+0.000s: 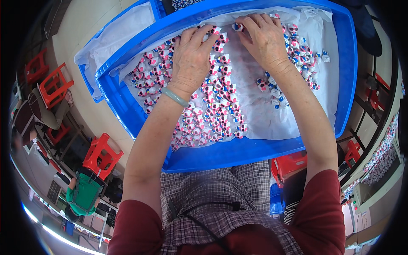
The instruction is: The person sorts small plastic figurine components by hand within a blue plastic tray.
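Note:
A blue plastic tray (221, 158) lined with a white sheet (265, 125) lies before me. My left hand (192, 57), with a pale green bangle (174, 97) on its wrist, pinches a small white, pink and blue figurine (215, 30) at the far end of a row. Between the thumb and fingers of my right hand (264, 42) is another small figurine (237, 27). Tight rows of figurines (219, 104) fill the tray's left and middle. Under and beside my right forearm lies a loose heap of them (304, 55). My palms hide some pieces.
A second blue tray with a white liner (119, 36) stands at the far left. Red stools (103, 156) are on the floor to the left, near a person in green (85, 193). More small pieces cover a surface (378, 157) at the right edge.

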Action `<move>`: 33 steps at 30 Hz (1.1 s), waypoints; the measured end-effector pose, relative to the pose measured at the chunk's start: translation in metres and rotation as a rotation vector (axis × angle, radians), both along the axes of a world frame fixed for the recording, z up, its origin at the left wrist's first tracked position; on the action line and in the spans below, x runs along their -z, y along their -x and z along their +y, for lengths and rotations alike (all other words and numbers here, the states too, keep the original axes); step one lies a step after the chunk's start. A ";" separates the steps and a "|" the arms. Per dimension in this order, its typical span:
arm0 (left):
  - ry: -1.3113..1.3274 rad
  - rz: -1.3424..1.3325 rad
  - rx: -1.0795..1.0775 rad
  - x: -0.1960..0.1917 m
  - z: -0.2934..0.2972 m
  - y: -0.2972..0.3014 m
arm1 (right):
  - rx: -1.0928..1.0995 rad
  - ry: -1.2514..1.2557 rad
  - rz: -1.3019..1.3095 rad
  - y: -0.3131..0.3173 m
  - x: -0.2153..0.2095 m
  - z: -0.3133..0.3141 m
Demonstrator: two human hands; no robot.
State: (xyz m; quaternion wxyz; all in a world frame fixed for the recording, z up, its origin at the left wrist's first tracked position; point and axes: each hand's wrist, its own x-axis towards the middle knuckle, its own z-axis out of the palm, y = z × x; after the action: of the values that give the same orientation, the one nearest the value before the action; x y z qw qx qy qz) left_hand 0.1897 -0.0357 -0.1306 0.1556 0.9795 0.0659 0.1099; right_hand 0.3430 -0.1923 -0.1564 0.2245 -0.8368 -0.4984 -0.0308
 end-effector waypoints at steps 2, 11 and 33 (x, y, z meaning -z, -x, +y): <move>-0.037 -0.005 0.018 0.001 -0.002 -0.003 | -0.015 -0.081 -0.021 0.003 0.001 0.002; -0.044 -0.065 0.001 0.013 0.012 -0.018 | 0.015 -0.085 0.068 0.008 0.004 0.006; -0.118 -0.039 -0.071 0.013 0.005 -0.025 | 0.002 -0.112 0.014 0.006 0.013 0.011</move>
State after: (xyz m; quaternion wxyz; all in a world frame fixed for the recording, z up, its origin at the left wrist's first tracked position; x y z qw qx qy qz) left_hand 0.2152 -0.0309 -0.1436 0.0946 0.9817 0.0909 0.1383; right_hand 0.3368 -0.1816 -0.1691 0.2743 -0.8236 -0.4935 -0.0530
